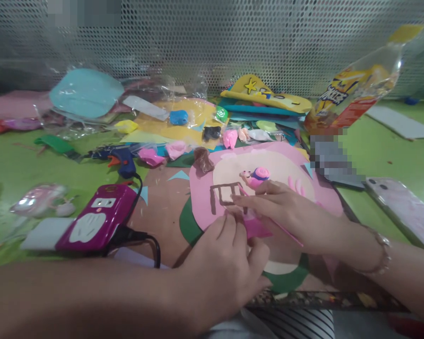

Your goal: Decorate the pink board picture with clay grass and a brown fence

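A pink and cream craft sheet (205,188) with rounded edges lies in front of me. On it are a brown clay frame (213,200) and a pink clay snail (256,176) with a blue and pink shell. My right hand (286,207) is closed around a thin pink stick (289,235), its tip close to the brown frame. Just below that frame, my left hand (229,254) rests on the sheet with fingers bent together. Whatever its fingertips pinch is hidden. Under my hands lies a piece of bright pink material (257,228), partly covered.
Left stand a magenta power box (99,216) with a black cable and a blue glue gun (125,162). Behind the sheet lie bagged clay lumps, including a brown one (204,160). At right are a tilted bottle (360,89) and a phone (403,207). A perforated metal panel (183,37) closes the back.
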`<state>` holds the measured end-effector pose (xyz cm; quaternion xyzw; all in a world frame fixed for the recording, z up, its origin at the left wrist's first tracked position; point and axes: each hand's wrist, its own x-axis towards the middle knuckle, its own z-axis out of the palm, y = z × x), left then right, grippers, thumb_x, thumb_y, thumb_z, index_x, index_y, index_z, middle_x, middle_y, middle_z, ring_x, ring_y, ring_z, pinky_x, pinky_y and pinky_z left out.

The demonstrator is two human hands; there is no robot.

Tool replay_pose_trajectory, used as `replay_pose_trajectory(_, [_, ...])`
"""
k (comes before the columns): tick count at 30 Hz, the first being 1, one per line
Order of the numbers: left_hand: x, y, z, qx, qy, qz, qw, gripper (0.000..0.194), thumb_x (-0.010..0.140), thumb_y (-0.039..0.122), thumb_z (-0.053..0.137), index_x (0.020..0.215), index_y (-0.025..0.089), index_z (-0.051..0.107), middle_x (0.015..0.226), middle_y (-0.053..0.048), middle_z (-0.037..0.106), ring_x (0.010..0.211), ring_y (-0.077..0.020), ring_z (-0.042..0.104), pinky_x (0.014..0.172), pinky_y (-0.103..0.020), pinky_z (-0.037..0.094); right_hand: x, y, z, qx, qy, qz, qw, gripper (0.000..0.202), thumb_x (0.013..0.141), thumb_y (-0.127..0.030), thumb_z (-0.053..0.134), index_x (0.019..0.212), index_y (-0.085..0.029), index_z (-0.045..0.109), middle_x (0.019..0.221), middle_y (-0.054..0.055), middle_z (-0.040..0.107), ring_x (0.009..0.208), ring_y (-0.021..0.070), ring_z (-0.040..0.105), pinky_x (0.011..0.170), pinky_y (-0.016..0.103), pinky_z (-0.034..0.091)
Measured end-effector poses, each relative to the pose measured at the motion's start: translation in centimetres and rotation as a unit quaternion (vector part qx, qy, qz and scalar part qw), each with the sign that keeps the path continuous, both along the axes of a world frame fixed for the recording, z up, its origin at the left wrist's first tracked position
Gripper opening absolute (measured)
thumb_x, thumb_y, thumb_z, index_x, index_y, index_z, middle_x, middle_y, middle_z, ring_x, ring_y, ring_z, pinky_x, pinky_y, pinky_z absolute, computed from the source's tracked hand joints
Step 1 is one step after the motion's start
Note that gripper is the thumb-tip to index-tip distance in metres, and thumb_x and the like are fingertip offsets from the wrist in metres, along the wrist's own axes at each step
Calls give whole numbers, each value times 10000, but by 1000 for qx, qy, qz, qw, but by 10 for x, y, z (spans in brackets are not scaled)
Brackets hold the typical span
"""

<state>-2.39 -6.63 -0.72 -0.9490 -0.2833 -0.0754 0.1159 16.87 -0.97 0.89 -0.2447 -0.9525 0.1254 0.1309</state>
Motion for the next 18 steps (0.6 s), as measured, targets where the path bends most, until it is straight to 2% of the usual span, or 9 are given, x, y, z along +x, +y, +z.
replay_pose_trajectory(5, [0, 0, 0, -4, 0, 1, 1000, 382, 873, 471, 426, 970, 108, 493, 919, -235, 649, 929, -352, 622, 802, -444, 475, 1, 2, -1, 2, 16, -22, 1000, 455, 820, -157, 414, 1270, -100, 456, 963, 132, 650, 896, 262, 551, 832, 422, 413])
replay_pose_trajectory(9, [0, 1, 1, 2, -3, 1, 1000, 401, 867, 488, 433, 985, 108, 483, 1006, -274, 632, 996, -368, 602, 842, -449, 459, 0, 3, -3, 4, -1, -17, 1000, 422, 849, -196, 440, 1261, -110, 460, 1044, 124, 633, 910, 253, 534, 830, 411, 410])
replay_pose_trajectory(15, [0, 1, 0, 9, -2, -1, 1000, 386, 875, 471, 421, 979, 105, 483, 985, -270, 640, 992, -366, 609, 840, -449, 463, -1, 3, -4, 4, -9, -13, 1000, 462, 823, -127, 420, 1284, -94, 437, 1074, 122, 635, 922, 251, 526, 848, 401, 396])
replay_pose_trajectory(18, [0, 1, 0, -1, 7, 0, 1000, 393, 870, 482, 429, 982, 108, 482, 971, -261, 645, 982, -363, 613, 837, -446, 464, 0, 3, -6, 5, -6, -16, 1000, 455, 821, -151, 434, 1270, -77, 450, 1087, 137, 630, 936, 263, 516, 847, 410, 395])
